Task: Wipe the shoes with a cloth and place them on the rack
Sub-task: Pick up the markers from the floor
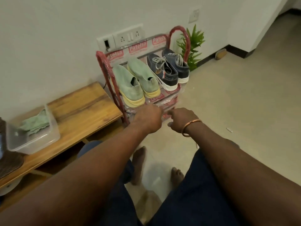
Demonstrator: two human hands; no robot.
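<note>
The person sits facing a red-framed shoe rack point(177, 27) that stands on the floor point(236, 95) against the wall, its shelves wrapped in clear plastic with red "Patelsa" labels. Both arms stretch forward to the front of the rack's lower shelves.

The left hand point(147, 118) is just below the top shelf's front edge, its back to the camera and its fingers hidden, so it cannot be told whether it grips anything. The right hand point(180, 119), with a copper bangle point(190, 126) on its wrist, is just beside it. Its fingers are curled, but the blur leaves it unclear whether they hold or touch the rack.

All four shoes sit on the top shelf, toes toward the wall. A pair of pale green slip-on shoes point(127, 84) with yellow soles is on the left. A pair of navy lace-up sneakers point(164, 72) with white soles is on the right.

The green cloth point(35, 123) lies crumpled in a clear plastic container point(53, 128) on the wooden worktop point(84, 108) to the left of the rack, well apart from both hands.

A green plant point(194, 44) stands behind the rack's right side, and a socket panel point(128, 35) is on the wall above it. The person's bare feet point(138, 159) rest on the floor below the arms.
</note>
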